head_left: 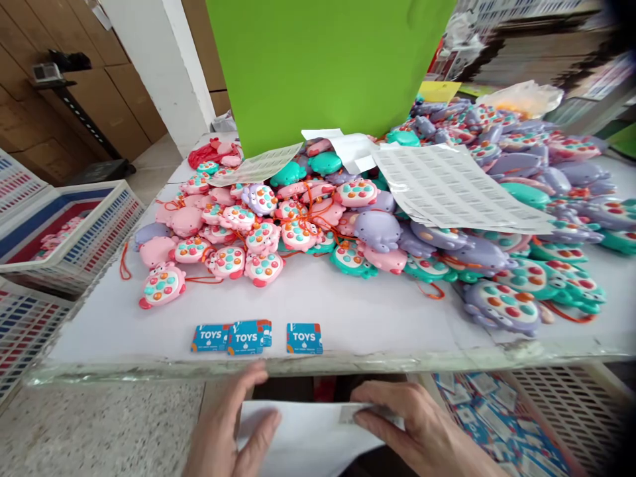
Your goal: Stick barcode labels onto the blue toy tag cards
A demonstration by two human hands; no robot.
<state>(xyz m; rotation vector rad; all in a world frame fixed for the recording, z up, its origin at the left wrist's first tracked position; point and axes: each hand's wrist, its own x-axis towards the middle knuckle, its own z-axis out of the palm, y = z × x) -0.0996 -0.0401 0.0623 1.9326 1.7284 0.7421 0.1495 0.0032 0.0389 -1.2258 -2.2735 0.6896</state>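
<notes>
A white label sheet [311,430] is held below the table's front edge. My left hand [231,430] has its thumb over the sheet's left side, with the index finger raised clear above; the fingers behind are hidden. At the upper right corner, by a small greyish printed patch, my right hand [415,421] pinches the sheet between thumb and fingers. Just beyond my hands, several blue cards marked TOYS [247,338] lie overlapping near the table edge. A single blue card [304,338] lies to their right.
Pink toys [226,262], purple ones [377,230] and green ones are heaped across the table [114,338]. Printed label sheets [457,185] rest on the heap, before a green panel [322,66]. Plastic baskets [94,245] stand left; a basket of cards [501,417] sits lower right.
</notes>
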